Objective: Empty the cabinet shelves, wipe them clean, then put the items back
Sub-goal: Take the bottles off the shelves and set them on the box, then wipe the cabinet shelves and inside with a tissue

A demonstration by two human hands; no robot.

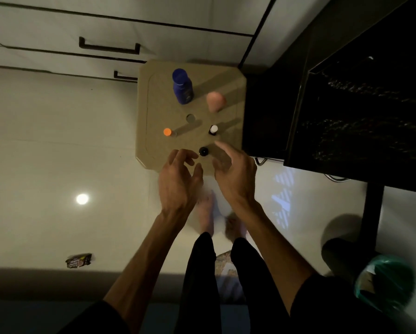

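Both hands are hovering over the near edge of the tan stool (pixel 228 75), left hand (pixel 178 177) and right hand (pixel 236 172) with fingers loosely spread, holding nothing. A black-capped bottle (pixel 203 151) is standing between them; blue bottle (pixel 183 86) sitting toward the stool's far side.

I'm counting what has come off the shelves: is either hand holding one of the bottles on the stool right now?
No: the left hand and right hand both hover open beside the black-capped bottle, gripping nothing.
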